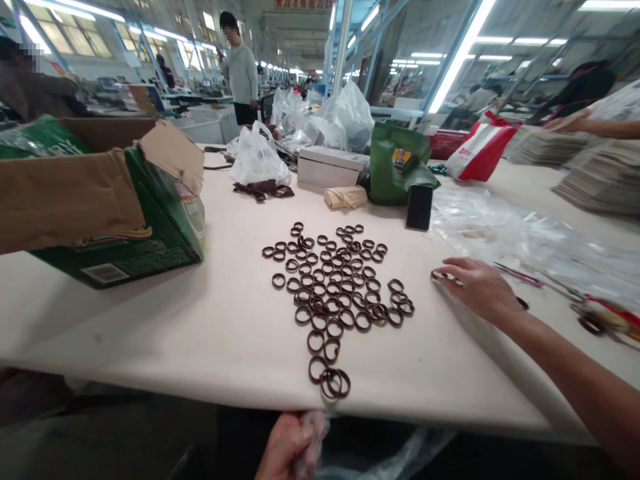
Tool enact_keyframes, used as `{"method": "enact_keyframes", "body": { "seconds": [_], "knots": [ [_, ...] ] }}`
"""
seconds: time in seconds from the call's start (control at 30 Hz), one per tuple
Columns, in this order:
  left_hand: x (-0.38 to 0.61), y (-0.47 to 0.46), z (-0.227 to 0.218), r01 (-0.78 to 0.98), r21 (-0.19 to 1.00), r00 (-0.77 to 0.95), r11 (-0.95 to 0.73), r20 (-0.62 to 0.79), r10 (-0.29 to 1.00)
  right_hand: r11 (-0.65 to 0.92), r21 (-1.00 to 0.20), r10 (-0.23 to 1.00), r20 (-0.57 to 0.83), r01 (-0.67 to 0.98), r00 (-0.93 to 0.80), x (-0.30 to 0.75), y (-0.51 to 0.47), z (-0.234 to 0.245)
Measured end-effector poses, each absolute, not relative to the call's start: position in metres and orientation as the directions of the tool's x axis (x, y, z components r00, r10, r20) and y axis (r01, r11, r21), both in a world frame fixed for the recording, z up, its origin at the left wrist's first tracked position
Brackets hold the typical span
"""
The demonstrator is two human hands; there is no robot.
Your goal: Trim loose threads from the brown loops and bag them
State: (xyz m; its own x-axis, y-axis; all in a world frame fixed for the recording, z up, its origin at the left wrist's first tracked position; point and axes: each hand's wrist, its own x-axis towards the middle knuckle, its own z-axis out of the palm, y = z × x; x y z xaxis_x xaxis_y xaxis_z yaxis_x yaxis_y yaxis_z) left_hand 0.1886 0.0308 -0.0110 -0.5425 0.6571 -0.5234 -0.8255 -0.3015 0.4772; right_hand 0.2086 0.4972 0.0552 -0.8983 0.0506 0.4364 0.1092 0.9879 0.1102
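Below the front edge of the table, my left hand [293, 443] is closed on a clear plastic bag [385, 460], whose film trails to the right. Over the right side of the table my right hand [477, 287] has its fingers and thumb closed around a few small dark brown rings [439, 275], partly hidden by the fingers. Between the two hands, many like brown loops [333, 288] lie in a loose spread, some overlapping. A few of them reach down close to the table's front edge.
An open green carton [165, 220] stands at the left. Behind the loops are a white box [330, 167], a green pouch [395, 163] and a black phone [419, 207]. Plastic sheets [500, 220] and scissors [570, 287] lie right. A co-worker's hand [570, 123] touches stacked material.
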Motion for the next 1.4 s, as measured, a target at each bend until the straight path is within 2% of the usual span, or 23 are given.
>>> {"method": "enact_keyframes", "body": {
  "seconds": [0.07, 0.13, 0.23, 0.4, 0.53, 0.8, 0.93, 1.2, 1.4],
  "knots": [
    [0.189, 0.03, -0.006, -0.821, 0.477, -0.557, -0.314, -0.55, 0.622, 0.982, -0.049, 0.185, 0.436, 0.182, -0.881, 0.222, 0.489, 0.047],
    [0.188, 0.03, -0.001, -0.812, 0.476, -0.577, -0.337, -0.569, 0.586, 0.957, -0.223, 0.26, 0.39, 0.183, -0.883, 0.226, 0.466, 0.04],
    [0.187, 0.03, 0.004, -0.804, 0.461, -0.593, -0.377, -0.568, 0.571, 0.912, -0.389, 0.251, 0.288, 0.127, -0.924, 0.215, 0.424, 0.032],
    [0.187, 0.027, 0.004, -0.795, 0.44, -0.604, -0.417, -0.527, 0.598, 0.868, -0.496, 0.149, 0.229, 0.017, -0.962, 0.193, 0.371, 0.031],
    [0.187, 0.025, 0.004, -0.79, 0.423, -0.612, -0.444, -0.521, 0.595, 0.847, -0.516, 0.017, 0.265, -0.127, -0.964, 0.195, 0.337, 0.035],
    [0.187, 0.025, 0.007, -0.785, 0.421, -0.619, -0.454, -0.494, 0.611, 0.781, -0.543, -0.135, 0.335, -0.308, -0.932, 0.239, 0.278, 0.038],
    [0.188, 0.026, 0.008, -0.783, 0.419, -0.622, -0.46, -0.5, 0.603, 0.786, -0.507, -0.199, 0.335, -0.354, -0.921, 0.262, 0.257, 0.037],
    [0.189, 0.026, 0.007, -0.78, 0.434, -0.624, -0.45, -0.487, 0.611, 0.77, -0.344, -0.408, 0.383, -0.538, -0.829, 0.285, 0.24, 0.016],
    [0.189, 0.025, 0.006, -0.779, 0.433, -0.626, -0.453, -0.516, 0.584, 0.692, -0.39, -0.484, 0.374, -0.608, -0.791, 0.29, 0.238, -0.003]
  ]
}}
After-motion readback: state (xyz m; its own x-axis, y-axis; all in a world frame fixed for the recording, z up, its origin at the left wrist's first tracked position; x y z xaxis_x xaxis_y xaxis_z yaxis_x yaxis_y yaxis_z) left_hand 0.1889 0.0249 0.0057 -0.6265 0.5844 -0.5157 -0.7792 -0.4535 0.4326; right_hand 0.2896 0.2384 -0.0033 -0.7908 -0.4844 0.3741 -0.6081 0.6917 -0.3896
